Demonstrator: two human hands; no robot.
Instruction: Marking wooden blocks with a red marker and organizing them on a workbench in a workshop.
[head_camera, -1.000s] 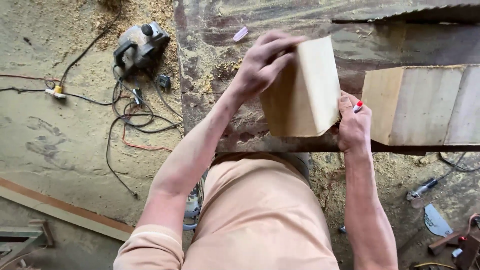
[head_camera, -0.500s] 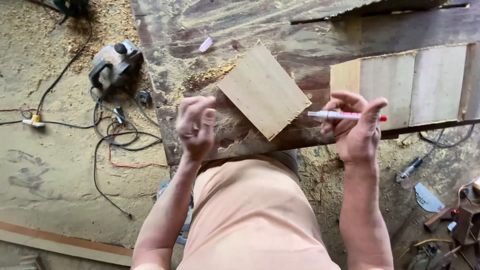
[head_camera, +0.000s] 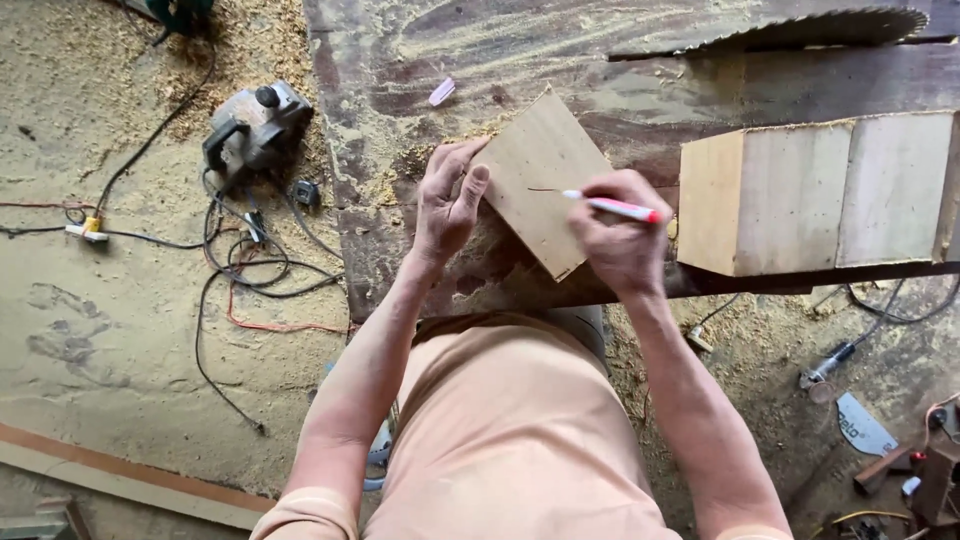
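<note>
Whereas half a second ago the left hand hung curled above the bench edge and the right hand held the marker raised clear of the work, both hands now bear on the square wooden board. The board serves as the landmark throughout.

Nearest the onlooker, below the board, the person's forearms converge from an orange-shirted torso. The left hand lies flat on the board's left corner, fingers loosely spread and the thumb pressing its face, pinning it to the sawdust-covered workbench. The right hand is closed round a red-and-white marker, whose tip touches the board's face at the end of a short thin line. The board, tilted in the hands one second ago, now rests flat on the bench, turned corner-on. Judged from this, marking is under way.

Right of the board, just beside the right hand, stands a pale wooden box. Left of the board, on the floor among tangled cables, lies an electric planer. Beyond the board, a small pink scrap lies on the bench, and farther still a circular saw blade projects from the tabletop.
</note>
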